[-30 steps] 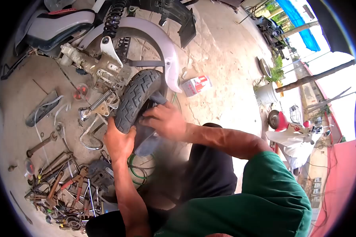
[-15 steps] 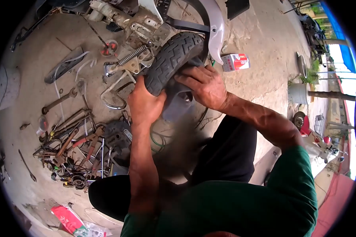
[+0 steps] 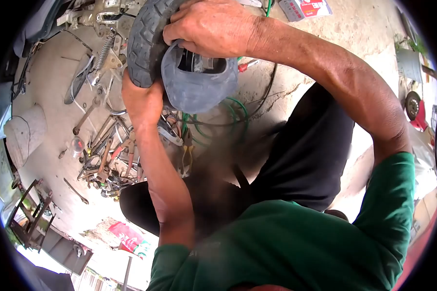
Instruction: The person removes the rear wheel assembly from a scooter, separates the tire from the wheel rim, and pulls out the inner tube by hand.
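Note:
A black treaded tire point(image 3: 143, 46) stands at the top of the head view, on a wheel of a partly dismantled scooter. My left hand point(image 3: 143, 99) is wrapped round the tire's near lower edge, its fingers partly hidden behind the rubber. From the tire's right side bulges a grey inner tube point(image 3: 196, 89), hanging loose in a loop. My right hand point(image 3: 213, 29) is closed over the upper part of the tube, beside the tire's edge, with fingers curled and the fingertips partly hidden. Through the tube's loop, dark and metallic wheel parts show.
Wrenches and other hand tools lie in a pile point(image 3: 111, 160) on the ground at left. Yellow-handled pliers point(image 3: 187, 153) lie near my left forearm. A green hose point(image 3: 235, 114) coils beneath the tube. A red-and-white box point(image 3: 306, 8) sits at upper right, a coil spring point(image 3: 104, 51) at upper left.
The view has shifted, so the tire sits higher and further left. More of the inner tube shows outside the tire. Both hands stay at the wheel.

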Tool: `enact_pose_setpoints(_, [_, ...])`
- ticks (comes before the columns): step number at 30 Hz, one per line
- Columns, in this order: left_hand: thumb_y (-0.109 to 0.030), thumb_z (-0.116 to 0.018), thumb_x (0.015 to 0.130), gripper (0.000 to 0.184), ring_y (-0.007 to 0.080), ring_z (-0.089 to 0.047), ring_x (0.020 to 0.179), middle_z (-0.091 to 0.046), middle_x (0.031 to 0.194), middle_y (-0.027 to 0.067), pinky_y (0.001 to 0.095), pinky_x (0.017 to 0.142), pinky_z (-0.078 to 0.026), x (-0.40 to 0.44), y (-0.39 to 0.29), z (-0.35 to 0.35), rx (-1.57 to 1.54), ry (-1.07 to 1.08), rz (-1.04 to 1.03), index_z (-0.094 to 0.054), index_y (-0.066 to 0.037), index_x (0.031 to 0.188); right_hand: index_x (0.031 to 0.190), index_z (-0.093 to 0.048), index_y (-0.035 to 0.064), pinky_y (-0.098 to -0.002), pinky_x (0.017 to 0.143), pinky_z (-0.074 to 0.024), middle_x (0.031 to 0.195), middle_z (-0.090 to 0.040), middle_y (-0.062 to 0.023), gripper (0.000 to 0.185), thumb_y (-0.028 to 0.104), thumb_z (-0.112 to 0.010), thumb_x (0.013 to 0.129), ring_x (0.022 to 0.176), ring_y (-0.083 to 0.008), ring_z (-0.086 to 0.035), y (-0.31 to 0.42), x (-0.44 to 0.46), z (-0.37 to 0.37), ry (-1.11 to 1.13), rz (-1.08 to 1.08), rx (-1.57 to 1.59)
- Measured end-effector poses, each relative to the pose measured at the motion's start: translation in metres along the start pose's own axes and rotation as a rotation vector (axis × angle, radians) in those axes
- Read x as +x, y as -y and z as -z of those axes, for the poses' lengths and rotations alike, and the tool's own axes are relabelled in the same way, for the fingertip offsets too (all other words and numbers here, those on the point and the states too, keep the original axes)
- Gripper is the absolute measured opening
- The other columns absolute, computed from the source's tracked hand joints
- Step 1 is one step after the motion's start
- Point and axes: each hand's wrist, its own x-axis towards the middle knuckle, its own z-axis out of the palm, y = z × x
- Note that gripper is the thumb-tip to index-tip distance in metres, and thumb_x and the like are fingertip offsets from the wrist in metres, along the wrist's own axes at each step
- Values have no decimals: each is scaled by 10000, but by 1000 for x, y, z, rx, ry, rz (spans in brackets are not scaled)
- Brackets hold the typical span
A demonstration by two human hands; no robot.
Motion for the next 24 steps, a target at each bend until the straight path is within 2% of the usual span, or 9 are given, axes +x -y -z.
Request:
enact_pose_setpoints(5, [-55,-721,816,439,219,-667,1076,-734,1161,134,339,980,-489,5,19,-3,-77,10,-34,-644,47,1236,842,-720,140,-422,942,-466,955,-732,-36,107,227,-697,784,1079,-252,-666,2,-14,-7,-205,11,-45])
enact_pose_setpoints(6, [-43,-710,821,425,213,-665,1079,-734,1167,126,335,982,-488,4,12,-5,-82,2,-31,-650,44,1233,873,-737,126,-441,978,-466,1039,-727,-47,139,236,-697,797,1134,-269,-642,0,-14,-12,-188,28,6])
enact_pose_setpoints(8, [-12,-680,838,386,189,-659,1073,-733,1182,102,316,979,-486,0,11,-3,-89,19,-34,-667,35,1221,913,-748,113,-456,1010,-462,1077,-711,-64,172,240,-695,809,1155,-276,-631,0,-16,-20,-231,26,21])
enact_pose_setpoints(13, [-14,-696,853,367,161,-660,1039,-734,1175,84,299,948,-500,-1,13,0,-129,22,20,-677,16,1218,932,-753,107,-485,1045,-456,1103,-672,-75,199,257,-701,813,1188,-279,-599,10,-16,-43,-247,22,191])
enact_pose_setpoints(15, [-13,-708,850,369,159,-662,1031,-734,1170,81,302,943,-504,-2,14,-1,-177,23,12,-677,13,1216,851,-721,144,-488,973,-462,995,-642,-34,126,253,-693,796,1072,-264,-617,31,-18,-45,-305,127,137])
enact_pose_setpoints(17, [-11,-739,835,400,172,-667,1029,-740,1160,99,317,949,-508,3,19,2,-77,25,-10,-668,15,1228,842,-738,137,-462,934,-475,1002,-661,-40,129,250,-696,795,1056,-253,-648,19,-19,-42,-295,120,141])
enact_pose_setpoints(20, [-21,-754,826,417,203,-683,1039,-740,1146,138,334,949,-511,1,14,3,-5,16,-1,-652,29,1227,889,-776,204,-362,839,-453,986,-648,59,128,238,-669,830,1019,-157,-652,38,-19,-38,-203,41,-49])
enact_pose_setpoints(23, [-26,-742,828,423,213,-689,1044,-737,1142,151,343,948,-512,4,20,5,21,68,-55,-636,41,1233,828,-780,206,-344,839,-410,982,-640,75,114,262,-681,822,1034,-138,-613,58,-22,-37,-256,-55,-139])
enact_pose_setpoints(24, [-23,-723,824,430,221,-688,1043,-733,1138,158,346,942,-514,5,20,5,46,68,-61,-628,43,1238,805,-780,198,-358,849,-434,1048,-657,60,125,264,-678,834,1028,-154,-630,59,-21,-37,-246,-77,-151])
